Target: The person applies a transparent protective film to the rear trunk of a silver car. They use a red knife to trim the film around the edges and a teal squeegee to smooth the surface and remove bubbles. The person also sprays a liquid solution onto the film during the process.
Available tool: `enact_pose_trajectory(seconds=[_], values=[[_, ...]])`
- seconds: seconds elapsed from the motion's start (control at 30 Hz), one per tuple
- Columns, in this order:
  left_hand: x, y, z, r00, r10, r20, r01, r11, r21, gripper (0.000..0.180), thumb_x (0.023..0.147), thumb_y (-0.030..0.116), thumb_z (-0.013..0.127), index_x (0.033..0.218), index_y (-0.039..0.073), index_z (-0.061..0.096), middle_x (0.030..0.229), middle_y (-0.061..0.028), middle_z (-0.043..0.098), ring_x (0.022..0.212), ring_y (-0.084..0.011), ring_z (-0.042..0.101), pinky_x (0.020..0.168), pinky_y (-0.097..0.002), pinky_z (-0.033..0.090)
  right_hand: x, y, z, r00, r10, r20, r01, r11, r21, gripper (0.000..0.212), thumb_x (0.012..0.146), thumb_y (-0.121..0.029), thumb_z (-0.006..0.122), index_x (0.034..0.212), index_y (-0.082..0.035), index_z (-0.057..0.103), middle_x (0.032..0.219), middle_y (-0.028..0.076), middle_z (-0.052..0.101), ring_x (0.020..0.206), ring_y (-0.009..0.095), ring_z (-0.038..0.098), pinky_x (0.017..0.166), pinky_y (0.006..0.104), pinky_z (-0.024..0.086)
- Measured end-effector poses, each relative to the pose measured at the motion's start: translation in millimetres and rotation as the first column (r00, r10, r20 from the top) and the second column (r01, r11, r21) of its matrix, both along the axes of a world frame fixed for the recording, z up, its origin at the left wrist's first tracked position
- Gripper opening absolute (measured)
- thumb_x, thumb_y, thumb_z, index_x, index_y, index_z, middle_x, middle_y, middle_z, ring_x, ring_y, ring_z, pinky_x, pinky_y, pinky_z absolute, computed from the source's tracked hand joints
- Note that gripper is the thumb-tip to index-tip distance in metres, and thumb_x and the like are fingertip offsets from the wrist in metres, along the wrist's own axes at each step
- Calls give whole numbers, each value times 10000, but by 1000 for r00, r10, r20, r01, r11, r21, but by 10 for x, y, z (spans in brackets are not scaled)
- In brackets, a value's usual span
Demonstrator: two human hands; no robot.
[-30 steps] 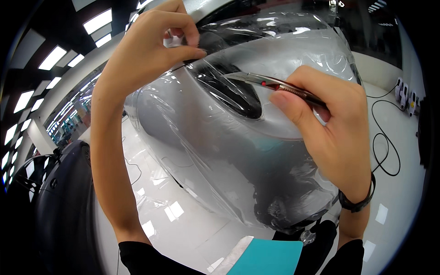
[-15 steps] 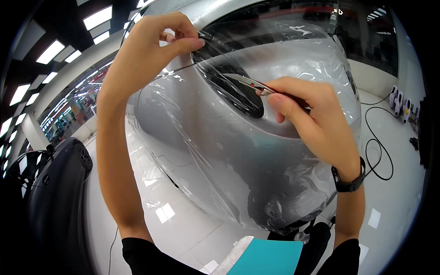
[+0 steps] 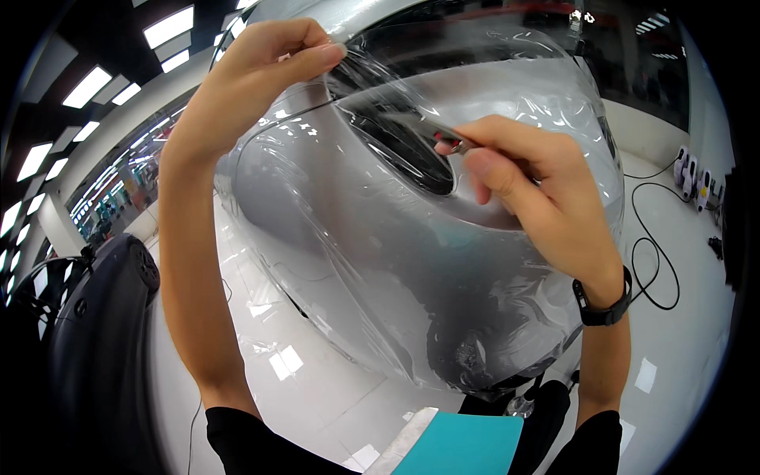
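Clear plastic film (image 3: 372,67) lies wrinkled over a silver car body panel (image 3: 317,174). At the upper left my left hand (image 3: 273,67) pinches the film's edge between thumb and fingertips, holding it up in folds. My right hand (image 3: 530,170) is closed around a slim metal cutter knife (image 3: 447,134) with a red spot on it. The knife's blade, smeared by motion, points left toward the lifted film. Beneath the film and blade is a dark, elongated headlight (image 3: 404,150). Whether the blade touches the film, I cannot tell.
A dark car (image 3: 103,332) stands on the left. On the right, a black cable (image 3: 653,245) loops over the pale floor near several white devices (image 3: 693,178). A turquoise sheet with a white edge (image 3: 459,443) is at the bottom, close to my body.
My left hand has moved slightly up and left with the film's edge. My right hand has shifted a little upward, and the knife's tip has moved up and left.
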State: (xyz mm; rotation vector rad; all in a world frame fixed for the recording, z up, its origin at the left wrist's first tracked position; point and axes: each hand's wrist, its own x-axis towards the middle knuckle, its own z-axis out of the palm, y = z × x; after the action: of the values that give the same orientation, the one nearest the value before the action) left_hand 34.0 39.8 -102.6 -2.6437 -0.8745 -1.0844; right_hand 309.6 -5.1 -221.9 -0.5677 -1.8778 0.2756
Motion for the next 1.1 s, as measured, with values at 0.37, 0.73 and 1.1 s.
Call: enact_pose_trajectory(seconds=[0.37,0.73,1.1], values=[[64,27,-138,993,86,-85,-40,896,442,229,882,225,782,921,46,643,810,19,602,782,-110,509,753,-307,392,-100,-194,34,981,-174,83,172,985,32,172,985,-126,630,990,28,707,695,-14,538,614,61,446,561,230,340],[370,-156,-8,917,200,-345,-60,925,376,366,702,105,864,777,17,516,726,-53,456,688,-188,433,668,-349,388,-136,-1,-152,971,-220,93,168,906,388,193,864,36,667,1049,25,719,778,106,668,590,132,566,515,264,423],[332,-126,-4,932,164,-322,-23,916,401,455,733,105,850,730,12,404,677,-80,368,638,-220,359,599,-362,334,-611,222,-102,940,-336,-56,315,798,514,300,779,63,694,1077,28,705,965,172,722,674,312,666,580,340,522]])
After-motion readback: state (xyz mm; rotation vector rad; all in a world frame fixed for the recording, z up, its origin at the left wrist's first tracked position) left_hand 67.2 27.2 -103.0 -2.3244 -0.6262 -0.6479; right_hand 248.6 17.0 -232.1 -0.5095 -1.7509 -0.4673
